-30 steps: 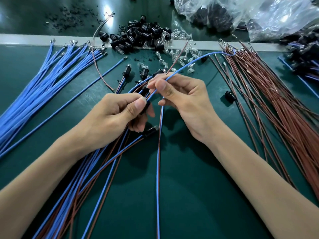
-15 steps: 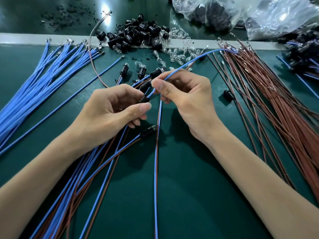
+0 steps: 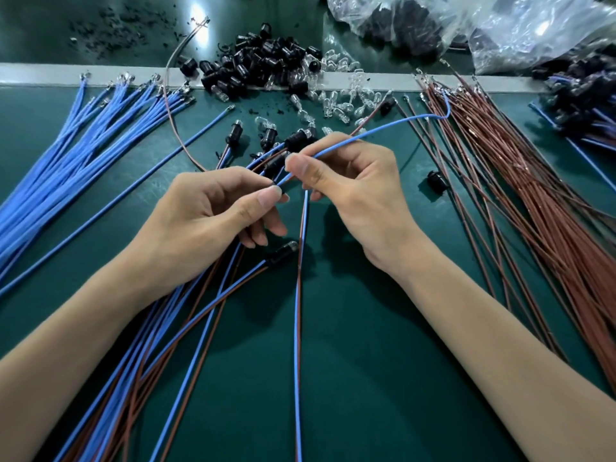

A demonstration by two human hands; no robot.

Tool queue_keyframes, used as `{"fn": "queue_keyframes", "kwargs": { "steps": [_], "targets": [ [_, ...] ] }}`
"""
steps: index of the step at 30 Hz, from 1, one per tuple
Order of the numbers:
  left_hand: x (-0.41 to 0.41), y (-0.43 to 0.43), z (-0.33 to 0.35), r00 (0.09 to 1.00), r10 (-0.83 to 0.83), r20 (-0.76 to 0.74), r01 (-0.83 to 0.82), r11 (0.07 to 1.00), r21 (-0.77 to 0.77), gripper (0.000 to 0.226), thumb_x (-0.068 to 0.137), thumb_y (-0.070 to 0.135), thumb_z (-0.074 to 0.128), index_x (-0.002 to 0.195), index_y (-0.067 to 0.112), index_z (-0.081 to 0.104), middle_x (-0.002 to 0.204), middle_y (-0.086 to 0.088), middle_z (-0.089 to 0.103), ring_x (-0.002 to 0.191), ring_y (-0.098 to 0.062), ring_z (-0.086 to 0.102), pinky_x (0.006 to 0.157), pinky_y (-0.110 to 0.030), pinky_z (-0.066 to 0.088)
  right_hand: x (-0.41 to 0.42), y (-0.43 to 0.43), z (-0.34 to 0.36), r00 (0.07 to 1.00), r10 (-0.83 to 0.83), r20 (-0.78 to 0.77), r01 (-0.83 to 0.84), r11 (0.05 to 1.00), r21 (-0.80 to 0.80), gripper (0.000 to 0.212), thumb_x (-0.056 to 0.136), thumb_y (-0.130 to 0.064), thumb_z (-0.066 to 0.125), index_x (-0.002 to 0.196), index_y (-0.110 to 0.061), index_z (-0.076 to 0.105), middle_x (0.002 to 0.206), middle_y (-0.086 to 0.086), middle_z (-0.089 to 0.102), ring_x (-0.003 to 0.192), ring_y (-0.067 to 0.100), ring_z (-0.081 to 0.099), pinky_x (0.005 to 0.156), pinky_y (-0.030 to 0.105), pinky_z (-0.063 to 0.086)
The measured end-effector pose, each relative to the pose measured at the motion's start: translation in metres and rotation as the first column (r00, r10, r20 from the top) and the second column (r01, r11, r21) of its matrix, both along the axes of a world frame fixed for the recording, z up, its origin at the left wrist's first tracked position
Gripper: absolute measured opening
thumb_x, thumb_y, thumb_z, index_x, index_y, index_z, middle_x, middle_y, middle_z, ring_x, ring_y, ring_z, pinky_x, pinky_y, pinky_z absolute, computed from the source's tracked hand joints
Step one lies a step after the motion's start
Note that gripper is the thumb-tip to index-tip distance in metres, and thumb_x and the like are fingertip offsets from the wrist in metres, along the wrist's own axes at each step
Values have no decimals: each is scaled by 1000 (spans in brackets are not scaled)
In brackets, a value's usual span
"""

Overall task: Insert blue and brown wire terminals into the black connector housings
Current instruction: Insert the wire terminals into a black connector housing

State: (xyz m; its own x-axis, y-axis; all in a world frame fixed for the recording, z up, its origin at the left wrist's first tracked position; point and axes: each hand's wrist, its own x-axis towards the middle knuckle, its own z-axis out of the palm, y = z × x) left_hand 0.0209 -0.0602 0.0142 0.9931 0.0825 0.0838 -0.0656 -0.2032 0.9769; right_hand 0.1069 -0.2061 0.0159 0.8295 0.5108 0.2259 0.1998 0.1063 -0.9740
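Pinches a black connector housing [image 3: 277,188] between thumb and forefinger of the left hand [image 3: 213,211], above the middle of the green mat [image 3: 383,378]. Grips a blue wire [image 3: 383,126] in the curled fingers of the right hand [image 3: 353,185], near end at the housing, far end arching over to the brown wire bundle [image 3: 540,211] along the right edge. Trails a blue-and-brown wire pair [image 3: 299,311] from between the hands straight toward the near edge. Leaves open mat between the forearms. Bounded on the left by the blue wire bundle [image 3: 66,161], and at the far pale strip [image 3: 40,73] by the pile of loose housings [image 3: 263,65] and clear bulbs [image 3: 343,98].
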Motion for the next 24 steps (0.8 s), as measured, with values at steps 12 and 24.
{"fn": "queue_keyframes", "kwargs": {
  "steps": [12, 24],
  "targets": [
    [-1, 1, 1, 1000, -12, 8, 12, 1000, 21, 20, 88, 25, 52, 91, 11, 66, 74, -3, 71, 58, -11, 61, 56, -16, 48, 0, -1, 1, 1000, -14, -23, 15, 998, 55, 16, 82, -5, 70, 70, -16, 66, 62, -14, 60, 54, 1, 48, 56, 16, 40],
    [-1, -1, 2, 1000, 28, 6, -28, 1000, -14, 17, 80, 29, 59, 87, 16, 66, 70, 0, 70, 56, -7, 60, 54, -15, 48, 0, 0, 0, 999, -32, -2, 32, 999, 28, 15, 82, -7, 71, 72, -17, 67, 61, -15, 61, 56, 0, 53, 57, 14, 44]
  ]
}}
